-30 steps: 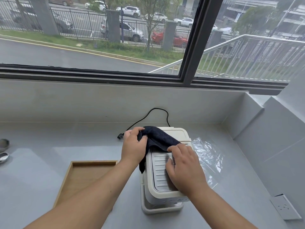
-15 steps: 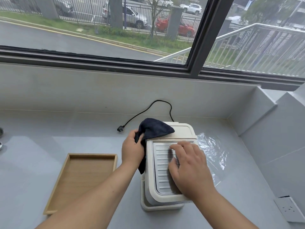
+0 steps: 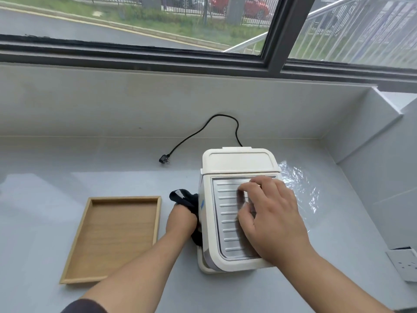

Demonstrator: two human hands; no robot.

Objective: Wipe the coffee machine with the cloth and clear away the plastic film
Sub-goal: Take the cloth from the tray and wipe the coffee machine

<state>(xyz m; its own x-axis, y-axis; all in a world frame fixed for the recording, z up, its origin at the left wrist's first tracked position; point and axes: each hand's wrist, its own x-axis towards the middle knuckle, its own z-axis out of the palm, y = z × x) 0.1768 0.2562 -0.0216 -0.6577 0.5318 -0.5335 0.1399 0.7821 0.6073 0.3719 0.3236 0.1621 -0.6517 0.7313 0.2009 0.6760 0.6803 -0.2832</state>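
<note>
The left hand (image 3: 181, 219) clutches the dark cloth (image 3: 185, 198) against the coffee machine (image 3: 237, 163) at its 9 o'clock side; the right hand (image 3: 274, 219) lies spread, grasping nothing, on its ridged top. Plastic film (image 3: 300, 184) lies at its 3 o'clock.

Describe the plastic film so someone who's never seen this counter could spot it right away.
Find the cream coffee machine on the grey counter under the window. The plastic film lies flat against its right side, clear, crinkled and shiny, unlike the dark cloth on its left.

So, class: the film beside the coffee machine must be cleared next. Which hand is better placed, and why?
Probably the right hand: it lies bare on the coffee machine, nearest the plastic film on that side. The left hand holds the cloth against the far side.
</note>
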